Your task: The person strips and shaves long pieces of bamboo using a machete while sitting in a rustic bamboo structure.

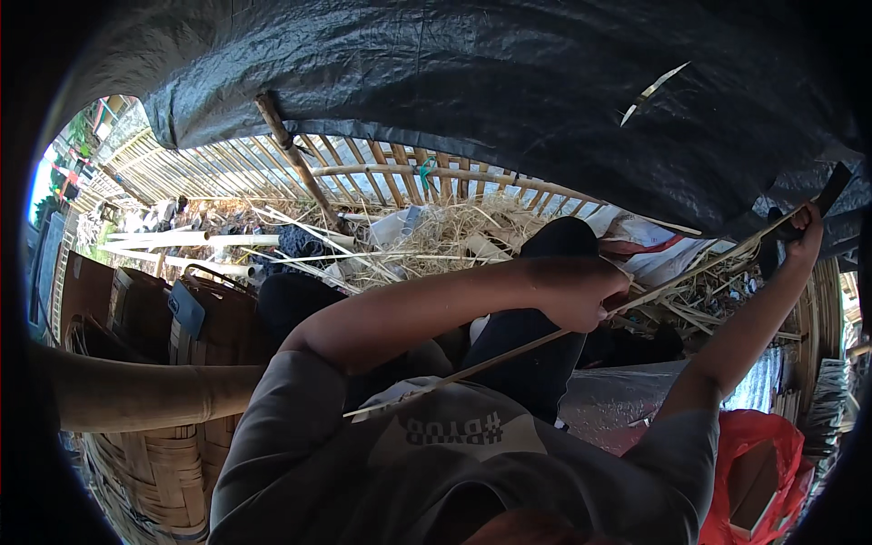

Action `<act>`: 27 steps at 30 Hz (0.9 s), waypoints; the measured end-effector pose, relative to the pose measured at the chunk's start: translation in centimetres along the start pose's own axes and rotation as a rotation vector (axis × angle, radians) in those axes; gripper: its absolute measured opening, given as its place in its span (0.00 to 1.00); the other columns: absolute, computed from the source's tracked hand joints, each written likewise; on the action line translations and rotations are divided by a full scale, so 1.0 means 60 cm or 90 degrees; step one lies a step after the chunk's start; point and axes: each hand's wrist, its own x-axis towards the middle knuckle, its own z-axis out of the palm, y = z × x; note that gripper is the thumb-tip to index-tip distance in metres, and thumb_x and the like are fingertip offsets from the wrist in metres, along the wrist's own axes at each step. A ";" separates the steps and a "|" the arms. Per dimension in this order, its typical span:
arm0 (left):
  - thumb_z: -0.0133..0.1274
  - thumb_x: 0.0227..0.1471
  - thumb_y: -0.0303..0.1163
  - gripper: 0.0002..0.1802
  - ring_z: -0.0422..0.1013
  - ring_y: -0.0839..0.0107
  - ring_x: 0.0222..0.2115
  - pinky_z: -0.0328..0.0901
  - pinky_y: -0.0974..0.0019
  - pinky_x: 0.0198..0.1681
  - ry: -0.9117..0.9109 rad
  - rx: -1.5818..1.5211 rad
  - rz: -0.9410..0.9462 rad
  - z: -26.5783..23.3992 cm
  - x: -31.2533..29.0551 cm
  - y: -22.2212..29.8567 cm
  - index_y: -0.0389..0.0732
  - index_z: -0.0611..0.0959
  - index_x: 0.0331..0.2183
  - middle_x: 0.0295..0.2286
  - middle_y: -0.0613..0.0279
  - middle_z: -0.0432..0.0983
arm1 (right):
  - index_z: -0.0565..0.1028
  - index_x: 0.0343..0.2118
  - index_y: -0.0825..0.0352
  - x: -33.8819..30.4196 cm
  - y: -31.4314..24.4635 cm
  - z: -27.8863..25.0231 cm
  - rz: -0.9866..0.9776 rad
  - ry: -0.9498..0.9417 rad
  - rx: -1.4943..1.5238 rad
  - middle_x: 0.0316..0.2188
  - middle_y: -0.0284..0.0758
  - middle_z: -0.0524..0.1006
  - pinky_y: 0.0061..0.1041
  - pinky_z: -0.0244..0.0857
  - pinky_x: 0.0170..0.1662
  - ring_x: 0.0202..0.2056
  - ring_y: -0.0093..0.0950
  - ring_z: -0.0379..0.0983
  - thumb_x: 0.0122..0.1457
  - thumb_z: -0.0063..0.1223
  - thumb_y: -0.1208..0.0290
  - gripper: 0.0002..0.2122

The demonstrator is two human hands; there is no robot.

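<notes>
A long thin bamboo strip [509, 356] slants from over my chest up to the far right. My left hand [581, 295] is closed round it near the middle, above my bent knee. Out to the right, my raised right hand [801, 232] is closed on what looks like a dark knife [833, 188], its wide blade standing out past the fingers. The strip's far end meets the knife at this hand. The handle is mostly hidden, and whether these fingers also grip the strip cannot be made out.
A black tarp [454, 73] hangs in front, over a bamboo slat fence [363, 171]. Shavings [472, 232] and bamboo poles [191, 240] litter the ground. Woven baskets [145, 481] and a thick bamboo pole [154, 392] stand left; a red plastic bag [790, 454] lies right.
</notes>
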 end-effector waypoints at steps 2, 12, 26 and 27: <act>0.50 0.50 0.26 0.12 0.75 0.57 0.35 0.67 0.57 0.40 0.008 0.047 0.009 -0.004 0.032 0.021 0.35 0.78 0.38 0.31 0.50 0.77 | 0.62 0.19 0.58 0.044 -0.025 -0.036 -0.008 0.006 -0.017 0.13 0.22 0.55 0.18 0.49 0.20 0.15 0.15 0.52 0.56 0.50 0.77 0.12; 0.49 0.46 0.26 0.13 0.78 0.60 0.31 0.72 0.61 0.32 -0.044 0.195 0.077 -0.045 0.216 0.170 0.31 0.82 0.34 0.29 0.51 0.80 | 0.58 0.17 0.57 0.143 -0.285 -0.279 0.048 0.013 0.022 0.16 0.24 0.54 0.22 0.60 0.30 0.21 0.20 0.56 0.60 0.48 0.73 0.16; 0.54 0.47 0.33 0.11 0.76 0.62 0.22 0.71 0.60 0.25 -0.146 0.136 0.138 0.019 0.206 0.278 0.35 0.81 0.30 0.23 0.54 0.78 | 0.66 0.22 0.60 0.110 -0.526 -0.364 -0.075 0.102 -0.122 0.13 0.25 0.57 0.22 0.62 0.29 0.17 0.19 0.58 0.61 0.49 0.70 0.10; 0.53 0.47 0.34 0.14 0.76 0.59 0.25 0.70 0.59 0.27 -0.176 0.120 0.113 0.046 0.176 0.249 0.33 0.80 0.33 0.24 0.53 0.78 | 0.66 0.23 0.60 0.105 -0.526 -0.366 -0.083 0.111 -0.131 0.13 0.25 0.58 0.22 0.61 0.29 0.16 0.19 0.58 0.61 0.48 0.70 0.10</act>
